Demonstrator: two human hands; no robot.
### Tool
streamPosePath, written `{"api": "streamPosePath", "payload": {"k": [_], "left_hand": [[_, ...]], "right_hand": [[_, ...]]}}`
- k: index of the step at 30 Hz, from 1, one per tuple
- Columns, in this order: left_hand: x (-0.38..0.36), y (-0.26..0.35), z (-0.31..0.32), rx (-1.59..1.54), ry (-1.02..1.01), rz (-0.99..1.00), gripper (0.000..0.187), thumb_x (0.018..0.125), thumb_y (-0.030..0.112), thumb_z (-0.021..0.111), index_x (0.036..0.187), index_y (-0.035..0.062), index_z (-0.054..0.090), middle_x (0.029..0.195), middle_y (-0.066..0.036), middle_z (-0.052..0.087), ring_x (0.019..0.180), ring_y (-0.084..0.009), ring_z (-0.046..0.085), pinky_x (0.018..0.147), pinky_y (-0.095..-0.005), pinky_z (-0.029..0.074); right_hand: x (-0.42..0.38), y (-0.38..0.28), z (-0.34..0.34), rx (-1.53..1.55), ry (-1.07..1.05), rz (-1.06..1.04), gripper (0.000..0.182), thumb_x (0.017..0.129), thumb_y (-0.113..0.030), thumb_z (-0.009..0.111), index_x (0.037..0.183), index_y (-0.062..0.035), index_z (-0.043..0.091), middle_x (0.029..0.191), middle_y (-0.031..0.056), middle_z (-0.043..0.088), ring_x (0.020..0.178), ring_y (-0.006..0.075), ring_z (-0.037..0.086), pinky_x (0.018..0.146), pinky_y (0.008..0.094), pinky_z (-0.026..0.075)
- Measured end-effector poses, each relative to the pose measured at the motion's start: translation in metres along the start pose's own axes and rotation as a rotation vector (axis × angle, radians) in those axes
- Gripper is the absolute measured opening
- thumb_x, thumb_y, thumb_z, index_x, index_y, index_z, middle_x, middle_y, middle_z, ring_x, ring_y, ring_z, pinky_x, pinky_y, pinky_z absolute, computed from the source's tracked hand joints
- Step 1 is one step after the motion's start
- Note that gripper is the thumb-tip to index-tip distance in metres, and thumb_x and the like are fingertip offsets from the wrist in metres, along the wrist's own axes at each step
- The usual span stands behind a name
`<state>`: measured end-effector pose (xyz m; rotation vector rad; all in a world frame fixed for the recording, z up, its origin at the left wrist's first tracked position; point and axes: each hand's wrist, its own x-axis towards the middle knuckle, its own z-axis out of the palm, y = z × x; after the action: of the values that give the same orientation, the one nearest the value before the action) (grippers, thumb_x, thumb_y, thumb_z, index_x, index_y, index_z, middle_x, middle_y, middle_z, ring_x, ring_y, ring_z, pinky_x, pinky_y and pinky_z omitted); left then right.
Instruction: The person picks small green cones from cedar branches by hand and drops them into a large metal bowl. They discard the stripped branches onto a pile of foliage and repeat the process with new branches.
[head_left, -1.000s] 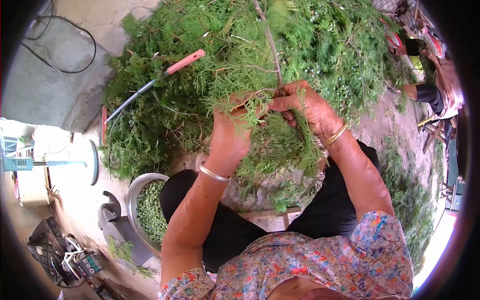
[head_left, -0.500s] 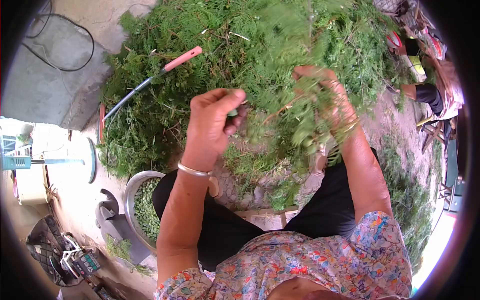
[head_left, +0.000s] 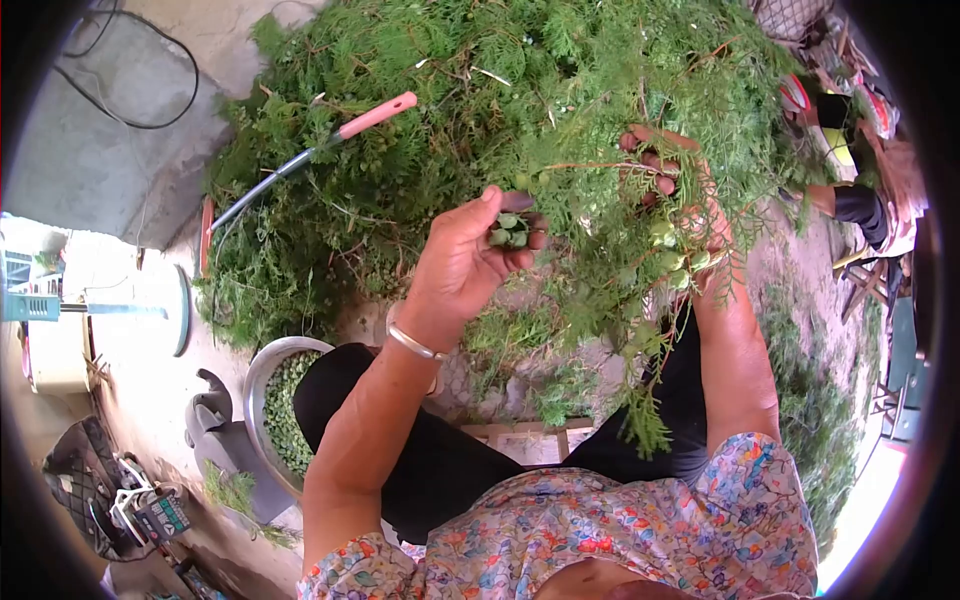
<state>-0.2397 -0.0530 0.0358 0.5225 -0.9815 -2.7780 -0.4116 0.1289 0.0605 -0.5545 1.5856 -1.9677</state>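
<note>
My left hand [head_left: 470,245], with a silver bangle at the wrist, is cupped around several small green cones [head_left: 509,231], its fingers curled and pointing up. To its right, my right hand [head_left: 680,190] grips a leafy green branch [head_left: 640,270] that hangs down over the palm and forearm. Pale green cones [head_left: 680,262] show on this branch near the right wrist. A gap lies between the left fingertips and the branch. Leaves hide part of the right hand.
A large pile of cut greenery [head_left: 440,150] lies ahead, with a pink-handled tool [head_left: 375,116] on it. A metal bowl of green cones [head_left: 256,400] stands beside my left knee. Another person's arm [head_left: 820,199] shows at the right. A grey block [head_left: 100,130] is at the upper left.
My left hand has moved right and opened its palm more to view, so the cones in it now show. The branch in my right hand has swung lower and is less blurred.
</note>
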Motion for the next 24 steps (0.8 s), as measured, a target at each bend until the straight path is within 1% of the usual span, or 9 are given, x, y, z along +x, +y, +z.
{"api": "streamPosePath", "payload": {"k": [5, 8, 11, 14, 16, 18, 20, 21, 24], "left_hand": [[0.003, 0.002, 0.001, 0.01, 0.0, -0.003, 0.033, 0.091, 0.023, 0.056, 0.108, -0.0039, 0.054, 0.091, -0.018, 0.063, 0.075, -0.0248, 0.061, 0.058, -0.0304, 0.05], [0.003, 0.001, -0.002, -0.013, -0.087, 0.045, 0.035, 0.093, 0.026, 0.051, 0.113, -0.0026, 0.052, 0.098, -0.019, 0.061, 0.082, -0.0277, 0.061, 0.061, -0.0334, 0.049], [-0.001, 0.004, 0.005, -0.078, -0.157, 0.056, 0.033, 0.093, 0.025, 0.051, 0.114, -0.0008, 0.052, 0.097, -0.017, 0.061, 0.083, -0.0275, 0.061, 0.061, -0.0336, 0.049], [0.0, 0.005, 0.003, -0.149, -0.147, 0.048, 0.034, 0.093, 0.026, 0.051, 0.114, -0.0001, 0.052, 0.093, -0.016, 0.063, 0.079, -0.0288, 0.063, 0.057, -0.0339, 0.051], [0.003, 0.004, 0.001, 0.046, -0.129, 0.032, 0.034, 0.092, 0.027, 0.052, 0.112, 0.0001, 0.053, 0.09, -0.015, 0.063, 0.073, -0.0301, 0.064, 0.05, -0.0342, 0.052], [-0.001, 0.002, 0.012, 0.01, -0.09, 0.004, 0.033, 0.092, 0.026, 0.052, 0.111, -0.0002, 0.053, 0.089, -0.015, 0.064, 0.071, -0.0301, 0.064, 0.047, -0.033, 0.052], [-0.003, -0.003, 0.02, -0.03, -0.05, -0.026, 0.032, 0.092, 0.025, 0.053, 0.11, -0.0005, 0.054, 0.087, -0.015, 0.064, 0.069, -0.0301, 0.065, 0.043, -0.0318, 0.052], [-0.004, -0.006, 0.022, -0.097, -0.058, -0.083, 0.029, 0.091, 0.024, 0.054, 0.108, 0.0, 0.054, 0.087, -0.015, 0.064, 0.069, -0.0297, 0.065, 0.042, -0.03, 0.05], [-0.008, -0.009, 0.022, -0.133, -0.105, -0.156, 0.024, 0.09, 0.02, 0.056, 0.103, 0.0005, 0.056, 0.084, -0.013, 0.063, 0.067, -0.0268, 0.063, 0.039, -0.026, 0.046]], "right_hand": [[0.003, 0.003, -0.004, -0.039, -0.02, 0.002, 0.038, 0.087, -0.028, 0.056, 0.118, -0.0064, 0.052, 0.113, 0.0061, 0.061, 0.094, 0.0159, 0.057, 0.075, 0.0307, 0.048], [0.002, 0.007, -0.005, -0.097, -0.082, -0.07, 0.042, 0.084, -0.031, 0.058, 0.118, -0.0074, 0.052, 0.114, 0.0059, 0.061, 0.096, 0.0161, 0.057, 0.075, 0.0319, 0.047], [-0.002, 0.002, -0.003, -0.168, -0.051, -0.076, 0.048, 0.081, -0.037, 0.059, 0.119, -0.0079, 0.053, 0.114, 0.0058, 0.061, 0.099, 0.0161, 0.056, 0.076, 0.0316, 0.045], [-0.004, 0.002, -0.003, -0.205, -0.154, -0.148, 0.052, 0.081, -0.045, 0.057, 0.118, -0.0083, 0.054, 0.113, 0.0058, 0.062, 0.101, 0.0164, 0.056, 0.078, 0.0314, 0.043], [-0.009, -0.002, 0.008, -0.192, -0.113, -0.127, 0.054, 0.081, -0.049, 0.055, 0.116, -0.0082, 0.056, 0.11, 0.0051, 0.062, 0.102, 0.0161, 0.055, 0.082, 0.0304, 0.042], [-0.005, 0.006, 0.003, -0.208, -0.135, -0.185, 0.049, 0.084, -0.046, 0.053, 0.114, -0.0073, 0.057, 0.108, 0.0048, 0.063, 0.101, 0.0167, 0.056, 0.084, 0.0301, 0.041], [-0.012, -0.001, 0.017, -0.216, -0.062, -0.18, 0.043, 0.088, -0.04, 0.051, 0.114, -0.0063, 0.058, 0.105, 0.0035, 0.063, 0.091, 0.0138, 0.055, 0.081, 0.0284, 0.041], [-0.009, 0.004, 0.013, -0.246, -0.107, -0.24, 0.038, 0.09, -0.033, 0.049, 0.115, -0.0058, 0.058, 0.103, 0.0025, 0.063, 0.08, 0.0106, 0.052, 0.076, 0.0262, 0.04], [-0.006, 0.006, 0.009, -0.285, -0.155, -0.201, 0.036, 0.09, -0.029, 0.047, 0.115, -0.0061, 0.059, 0.103, 0.001, 0.063, 0.075, 0.008, 0.048, 0.072, 0.0252, 0.039]]}}
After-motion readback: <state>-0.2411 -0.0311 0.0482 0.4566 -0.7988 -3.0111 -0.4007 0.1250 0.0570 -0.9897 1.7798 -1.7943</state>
